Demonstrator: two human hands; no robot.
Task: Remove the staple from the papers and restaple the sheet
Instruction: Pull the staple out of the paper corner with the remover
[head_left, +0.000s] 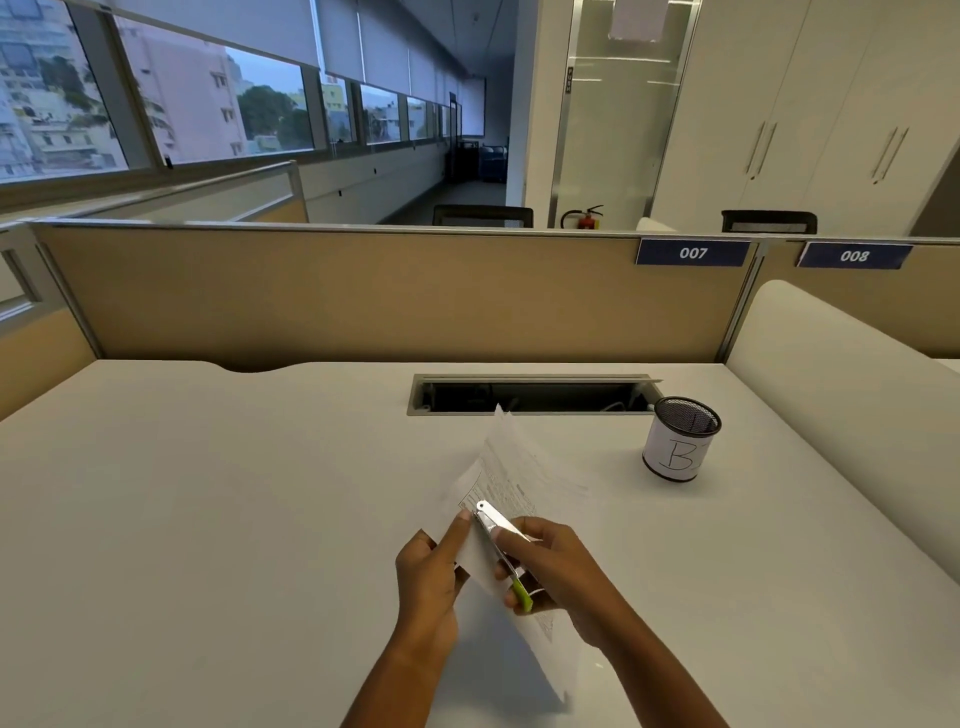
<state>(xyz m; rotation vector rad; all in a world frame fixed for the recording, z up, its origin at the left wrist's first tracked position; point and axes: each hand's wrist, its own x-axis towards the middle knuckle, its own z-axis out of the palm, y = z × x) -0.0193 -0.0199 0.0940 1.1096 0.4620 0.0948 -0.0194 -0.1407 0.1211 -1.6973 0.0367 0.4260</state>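
Observation:
Printed white papers (519, 467) are held up off the white desk (208, 493), tilted on edge. My left hand (431, 571) pinches their near left corner, thumb tip close to the stapler's nose. My right hand (550, 571) grips a small stapler (501, 535) with a silver metal top and a green rear end. The stapler's front end lies against the corner of the papers beside my left thumb. The staple itself is too small to see.
A black mesh pen cup (680, 439) with a white label marked "B" stands to the right. An open cable slot (530, 395) runs along the back of the desk. Tan partition panels (363, 296) close off the far side, and a white rounded divider (841, 389) borders the right.

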